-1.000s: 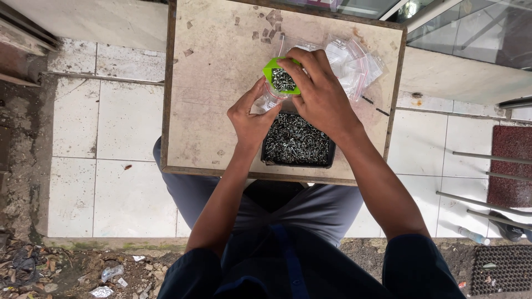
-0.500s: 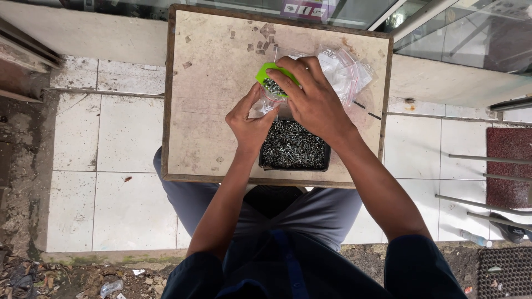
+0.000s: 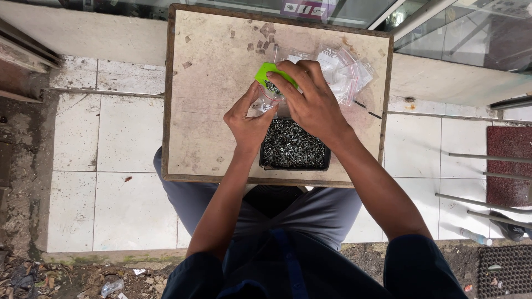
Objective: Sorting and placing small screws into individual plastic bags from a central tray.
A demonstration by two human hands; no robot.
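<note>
Centrally, the right hand (image 3: 313,105) is closed over a small green scoop (image 3: 270,75) loaded with dark screws, its fingers wrapped across the top of the scoop. Just beside it, the left hand (image 3: 247,119) pinches a small clear plastic bag (image 3: 267,102) between thumb and fingertips, holding the bag's mouth directly under the scoop's lip; scoop and bag appear to touch, though the exact contact is partly hidden by the fingers. Below both hands, a black rectangular tray (image 3: 293,147) full of small metal screws sits near the front edge of a worn, beige square table (image 3: 205,111) with a dark wooden rim. Behind the right hand, toward the far right corner of the table, lies a loose pile of empty clear bags (image 3: 346,69) with red sealing strips. Around the table, white floor tiles (image 3: 105,144) are visible, and the person's grey trousers (image 3: 299,213) show beneath the table's near edge.
</note>
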